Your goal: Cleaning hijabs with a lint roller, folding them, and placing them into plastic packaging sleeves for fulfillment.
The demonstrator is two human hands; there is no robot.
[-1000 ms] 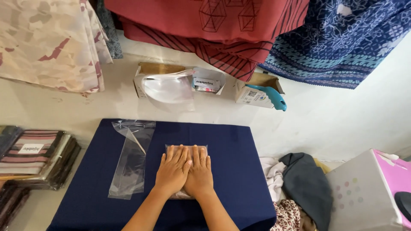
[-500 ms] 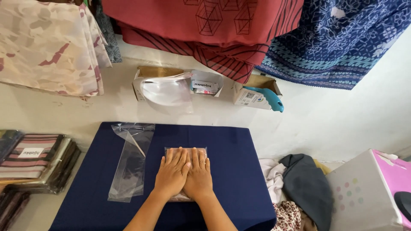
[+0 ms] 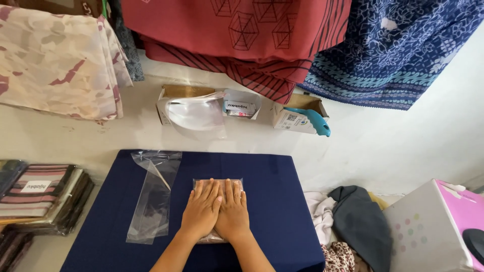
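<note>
My left hand (image 3: 201, 210) and my right hand (image 3: 233, 211) lie flat side by side, palms down, on a small clear plastic packet with pinkish folded cloth inside (image 3: 218, 183). The packet rests in the middle of a low table covered with a navy blue cloth (image 3: 277, 201). Only the packet's top edge and a bit of its lower edge show around my hands. Left of my hands, a long empty clear plastic bag (image 3: 153, 194) lies flat on the same cloth.
Stacks of bagged striped cloth (image 3: 38, 194) sit on the floor at left. Open cardboard boxes (image 3: 184, 103) with plastic bags stand by the wall, one (image 3: 295, 117) bearing a teal tool (image 3: 315, 121). Patterned fabrics hang above. A clothes heap (image 3: 353, 224) and a white-pink box (image 3: 438, 224) are at right.
My hands stay pressed on the packet in the same place. The view has shifted slightly; nothing else has moved.
</note>
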